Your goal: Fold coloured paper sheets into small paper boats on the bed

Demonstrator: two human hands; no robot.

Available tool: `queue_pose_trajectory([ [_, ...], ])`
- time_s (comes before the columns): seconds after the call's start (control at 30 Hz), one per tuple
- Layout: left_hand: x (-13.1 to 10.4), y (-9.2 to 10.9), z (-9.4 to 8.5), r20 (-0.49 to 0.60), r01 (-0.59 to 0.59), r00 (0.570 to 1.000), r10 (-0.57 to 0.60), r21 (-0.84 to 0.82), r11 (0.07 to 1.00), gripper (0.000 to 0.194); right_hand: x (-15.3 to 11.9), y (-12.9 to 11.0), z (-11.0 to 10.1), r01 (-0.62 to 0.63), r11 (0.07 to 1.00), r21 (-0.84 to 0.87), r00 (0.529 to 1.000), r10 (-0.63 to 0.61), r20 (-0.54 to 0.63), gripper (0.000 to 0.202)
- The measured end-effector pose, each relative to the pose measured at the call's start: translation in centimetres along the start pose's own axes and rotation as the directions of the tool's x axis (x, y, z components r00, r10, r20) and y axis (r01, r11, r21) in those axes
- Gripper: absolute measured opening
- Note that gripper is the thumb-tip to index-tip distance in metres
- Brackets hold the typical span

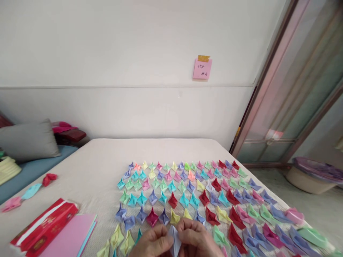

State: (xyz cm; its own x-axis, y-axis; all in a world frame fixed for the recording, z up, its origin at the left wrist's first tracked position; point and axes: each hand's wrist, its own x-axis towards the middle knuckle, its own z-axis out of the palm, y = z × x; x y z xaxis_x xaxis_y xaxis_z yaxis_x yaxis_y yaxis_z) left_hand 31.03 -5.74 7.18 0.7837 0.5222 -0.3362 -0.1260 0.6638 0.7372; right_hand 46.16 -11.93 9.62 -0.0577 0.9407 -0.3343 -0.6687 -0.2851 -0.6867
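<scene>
A small pale lavender folded paper stands upright between my two hands at the bottom centre. My left hand pinches its left side with thumb and fingers. On its right side, my right hand grips it the same way. The lower part of the paper is cut off by the frame edge. Beyond and around my hands, rows of small folded paper boats in many colours lie on a cream-covered table. A yellow boat sits just beyond my fingers.
At lower left lie a red tissue pack and a stack of coloured paper. Pink, blue and red paper pieces line the left edge. A grey cushion is farther left; a tub stands on the floor at right.
</scene>
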Motion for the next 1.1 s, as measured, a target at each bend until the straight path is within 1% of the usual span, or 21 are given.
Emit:
queue_pose_trajectory([
  [0.1,-0.4,0.4,0.4,-0.058,-0.006,0.998,0.008,0.022,1.000,0.035,0.0,0.0,-0.2,0.066,0.984,-0.164,0.998,-0.064,0.020,0.021],
  [0.17,-0.7,0.8,0.8,-0.090,-0.019,0.996,0.025,0.077,0.997,0.036,0.0,-0.1,-0.3,0.107,0.956,-0.273,0.994,-0.110,0.004,0.022],
  [0.3,-1.1,1.7,1.6,-0.164,-0.033,0.984,0.072,0.233,0.972,0.036,-0.1,-0.3,0.0,0.136,0.883,-0.449,0.985,-0.168,-0.032,0.016],
  [0.4,-1.3,2.1,2.1,-0.208,-0.073,0.963,0.169,0.402,0.913,0.028,-0.3,-0.1,0.4,0.158,0.842,-0.515,0.974,-0.220,-0.060,0.012],
  [0.47,-1.2,2.3,2.3,-0.225,-0.112,0.945,0.237,0.461,0.880,0.024,-0.3,0.1,0.5,0.164,0.837,-0.522,0.967,-0.241,-0.084,0.011],
  [0.57,-1.1,2.2,2.1,-0.226,-0.146,0.937,0.265,0.436,0.888,0.026,-0.1,0.3,0.5,0.165,0.856,-0.491,0.961,-0.251,-0.114,0.011],
  [0.63,-0.9,2.0,1.8,-0.217,-0.142,0.946,0.241,0.392,0.909,0.030,0.1,0.2,0.4,0.161,0.865,-0.475,0.962,-0.246,-0.122,0.011],
  [0.73,-0.6,1.4,1.0,-0.209,-0.103,0.963,0.172,0.306,0.946,0.038,0.0,0.0,0.3,0.137,0.883,-0.449,0.973,-0.206,-0.108,0.013],
  [0.83,-0.2,0.8,0.3,-0.194,-0.071,0.975,0.110,0.196,0.978,0.046,-0.1,-0.4,0.3,0.123,0.906,-0.406,0.986,-0.160,-0.057,0.017],
  [0.9,-0.2,0.7,0.2,-0.182,-0.069,0.979,0.097,0.154,0.986,0.047,-0.2,-0.5,0.2,0.134,0.914,-0.383,0.988,-0.154,-0.022,0.019],
  [1.0,-0.5,1.1,0.7,-0.187,-0.105,0.971,0.150,0.233,0.967,0.044,-0.3,-0.5,0.1,0.166,0.897,-0.410,0.981,-0.191,-0.019,0.021],
  [1.1,-0.9,1.7,1.7,-0.179,-0.133,0.965,0.193,0.301,0.944,0.040,-0.3,-0.2,0.2,0.181,0.874,-0.451,0.973,-0.227,-0.049,0.019],
])
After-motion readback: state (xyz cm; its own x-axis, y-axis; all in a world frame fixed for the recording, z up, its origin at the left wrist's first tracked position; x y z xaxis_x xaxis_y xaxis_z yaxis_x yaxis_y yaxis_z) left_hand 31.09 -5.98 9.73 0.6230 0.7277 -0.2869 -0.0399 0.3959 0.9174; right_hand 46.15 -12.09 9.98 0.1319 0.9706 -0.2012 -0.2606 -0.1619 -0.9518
